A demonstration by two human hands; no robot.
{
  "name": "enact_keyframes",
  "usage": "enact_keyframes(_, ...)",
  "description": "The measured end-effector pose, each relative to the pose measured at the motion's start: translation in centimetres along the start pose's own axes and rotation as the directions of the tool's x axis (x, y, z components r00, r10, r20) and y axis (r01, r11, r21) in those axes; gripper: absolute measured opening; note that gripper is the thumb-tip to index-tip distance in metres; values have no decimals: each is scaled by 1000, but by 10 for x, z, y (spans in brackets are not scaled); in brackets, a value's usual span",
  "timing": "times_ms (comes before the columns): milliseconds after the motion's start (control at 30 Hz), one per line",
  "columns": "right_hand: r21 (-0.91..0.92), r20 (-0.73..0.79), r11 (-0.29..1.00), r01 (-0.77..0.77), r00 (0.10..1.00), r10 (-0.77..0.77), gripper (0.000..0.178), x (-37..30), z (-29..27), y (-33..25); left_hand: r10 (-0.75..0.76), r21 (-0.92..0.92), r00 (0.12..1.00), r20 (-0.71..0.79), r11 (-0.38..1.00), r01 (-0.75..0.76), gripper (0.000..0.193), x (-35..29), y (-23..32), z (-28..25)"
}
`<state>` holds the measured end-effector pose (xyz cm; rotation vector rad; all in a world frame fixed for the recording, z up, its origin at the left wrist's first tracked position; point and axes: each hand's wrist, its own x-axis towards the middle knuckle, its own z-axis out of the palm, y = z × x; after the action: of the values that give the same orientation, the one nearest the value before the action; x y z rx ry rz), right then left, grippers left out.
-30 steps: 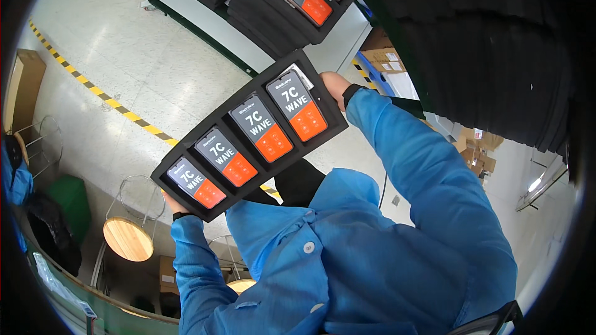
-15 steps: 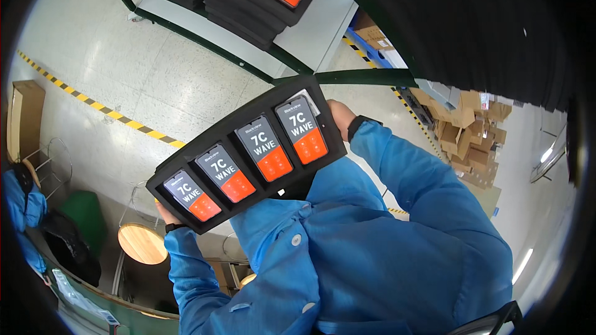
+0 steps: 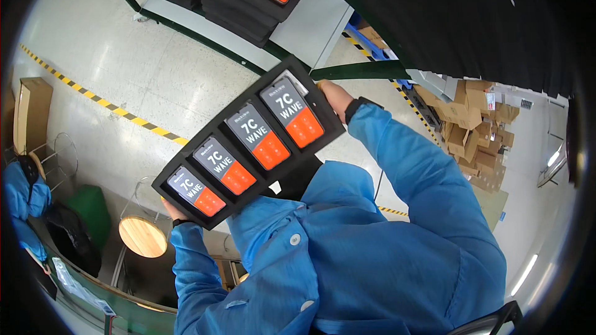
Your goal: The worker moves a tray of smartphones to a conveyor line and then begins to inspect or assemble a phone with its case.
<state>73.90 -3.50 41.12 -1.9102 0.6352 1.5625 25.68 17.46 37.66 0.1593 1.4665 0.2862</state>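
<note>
A long black foam tray [image 3: 324,111] slants across the middle of the view, held in front of my body, its right end farther away than its left. Several smartphones lie in a row in its cutouts, their faces grey above and orange below; the rightmost phone [image 3: 292,113] has a pale strip beside its upper edge. My right hand [image 3: 336,100] grips the tray's right end. At the near left corner, my left hand [image 3: 172,209] is closed on the tray too. Most fingers of both hands are hidden behind or under it.
Beyond the tray stands a green-framed rack [image 3: 192,34] carrying stacks of black foam trays [image 3: 239,15] with more phones on top. Dark material hangs or stands at the upper right. Cardboard boxes [image 3: 472,130] are piled at right. A round wooden stool [image 3: 143,236] is at lower left.
The tray has turned slightly counterclockwise, its right end shifting up and left along with my right hand. My left hand has moved only a little. Both hands keep hold.
</note>
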Motion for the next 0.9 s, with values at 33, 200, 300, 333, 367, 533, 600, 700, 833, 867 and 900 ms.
enact_keyframes(33, -13, 32, 1000, 8, 999, -8, 41, 0, 4, -9, 33, -8, 999, 5, 999, -33, 60, 2, -7, -10)
enact_keyframes(200, -93, 75, 995, 32, 997, -25, 44, 22, 17, -25, 192, -13, 981, -37, 981, -192, 56, 2, -34, -10)
enact_keyframes(300, -44, 139, 998, 32, 990, -26, 46, 32, 23, -22, 195, -20, 980, -37, 980, -196, 55, 13, -49, -22)
enact_keyframes(333, -23, 138, 1000, 15, 990, -12, 46, 28, 27, -25, 219, 6, 975, -44, 976, -219, 56, 20, -57, -32)
enact_keyframes(367, -1, 135, 1000, -1, 991, 1, 47, 27, 29, -27, 242, 33, 969, -49, 970, -241, 56, 28, -66, -41)
enact_keyframes(533, -37, 24, 999, -24, 999, 25, 48, -2, 53, -45, 115, -187, 993, 4, 976, -112, 62, 40, -83, -46)
enact_keyframes(600, -48, 46, 999, 17, 999, -15, 49, 3, 51, -44, 117, -182, 993, -2, 976, -116, 61, 44, -83, -41)
enact_keyframes(700, -35, 1, 999, 37, 999, -37, 50, 2, 54, -42, 97, -208, 995, 16, 974, -92, 57, 44, -80, -35)
enact_keyframes(833, -72, -37, 996, -47, 998, 45, 51, -2, 62, -44, 78, -190, 997, 12, 979, -74, 50, 53, -82, -43)
enact_keyframes(867, -79, -65, 996, -37, 997, 32, 51, -5, 64, -45, 95, -184, 994, 60, 979, -82, 47, 54, -82, -46)
enact_keyframes(900, -84, -95, 996, -26, 995, 18, 51, -7, 64, -45, 92, -187, 994, 65, 979, -79, 47, 52, -79, -40)
